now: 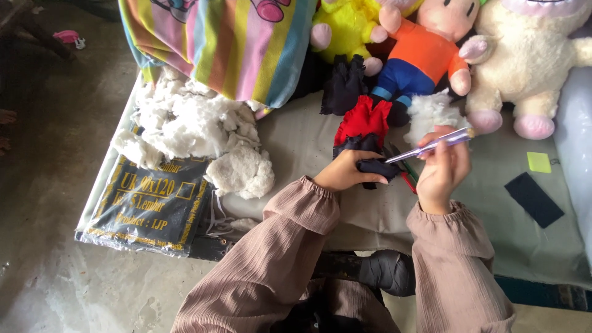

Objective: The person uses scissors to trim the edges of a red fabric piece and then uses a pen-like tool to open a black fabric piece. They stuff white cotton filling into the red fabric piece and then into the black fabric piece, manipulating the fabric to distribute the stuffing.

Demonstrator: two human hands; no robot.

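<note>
The left hand point(341, 172) is closed around a small floppy piece of black and red cloth point(364, 139), pinching its black end down on the grey mat point(296, 142). The right hand point(443, 169) grips a shiny purple pen-shaped tool point(431, 145), and its silver tip touches the black cloth. A big pile of fluffy white stuffing point(197, 132) lies to the left (some sits by the toys too). Behind the hands sit a doll in an orange shirt and blue trousers point(419, 55), a cream woolly sheep toy point(530, 68) and a striped pillow point(228, 43).
</note>
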